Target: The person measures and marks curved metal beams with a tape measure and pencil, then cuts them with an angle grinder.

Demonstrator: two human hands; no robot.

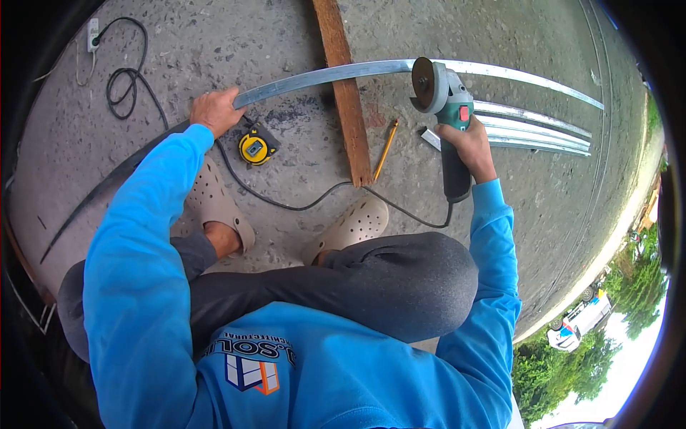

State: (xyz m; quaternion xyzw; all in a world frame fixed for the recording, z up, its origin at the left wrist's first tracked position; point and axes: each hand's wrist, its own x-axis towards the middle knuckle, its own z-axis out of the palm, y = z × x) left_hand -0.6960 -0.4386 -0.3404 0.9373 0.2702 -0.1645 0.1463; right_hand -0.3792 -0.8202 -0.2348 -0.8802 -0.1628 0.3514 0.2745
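My left hand (215,111) is closed round a long galvanized metal channel (307,81), which lies across a wooden plank (348,107) and runs off to both sides. In my right hand (468,146) is a green and black angle grinder (455,161), held upright by its body. Its brown cutting disc (424,84) overlaps the channel in this view, just right of the plank. A yellow and black tape measure (255,146) lies on the concrete below my left hand. Between the plank and the grinder rests a yellow pencil (386,149).
Several more metal channels (536,132) lie on the floor at the right, with a short offcut (431,139) near the grinder. The black power cord (286,206) curves past my clogs (357,225) towards a white socket strip (93,34) at the upper left.
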